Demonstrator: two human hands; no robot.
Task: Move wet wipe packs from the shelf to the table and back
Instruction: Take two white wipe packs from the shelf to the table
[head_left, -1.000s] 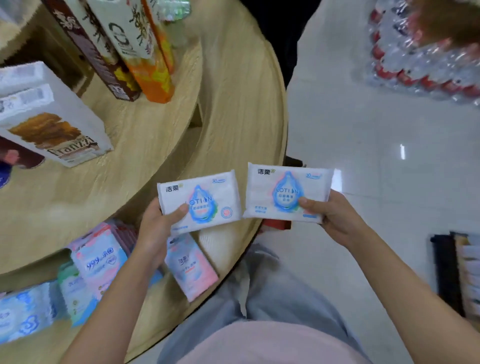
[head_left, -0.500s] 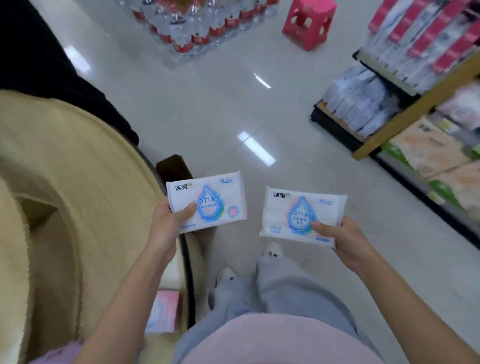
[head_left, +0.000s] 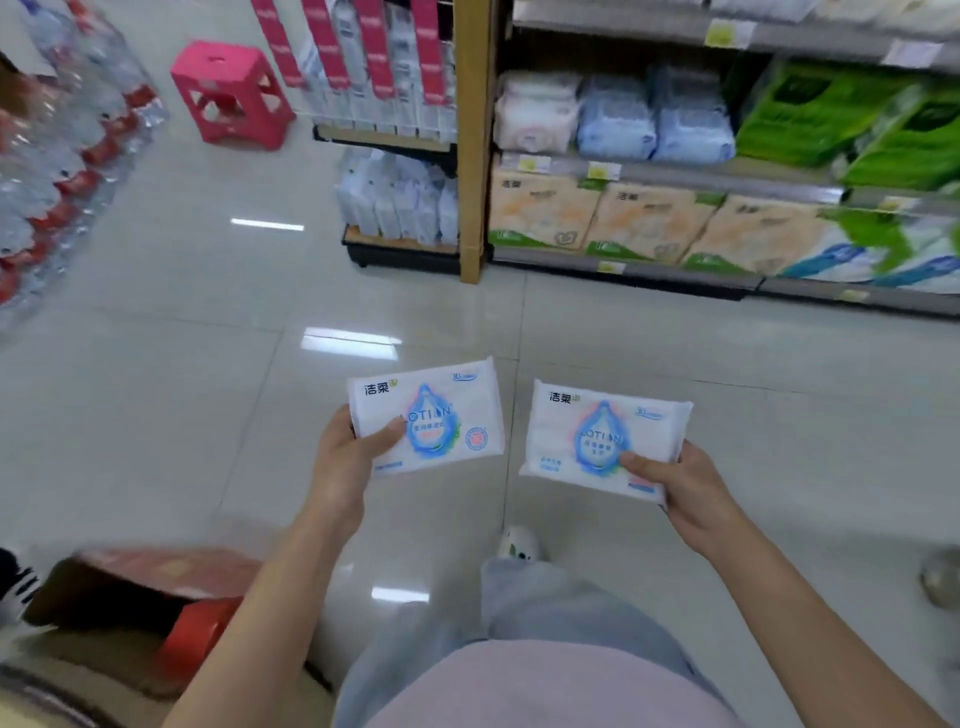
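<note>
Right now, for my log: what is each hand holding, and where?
Left hand: one wipe pack, lower left corner. Right hand: the other pack, lower right corner.

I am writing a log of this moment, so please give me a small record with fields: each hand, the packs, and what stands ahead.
left hand: grips left pack, thumb on its front
right hand: grips right pack, thumb on its front
packs: apart, fronts up, above the floor
ahead: shelf with packaged goods; pink stool to its left
far left: bottles in a stack
</note>
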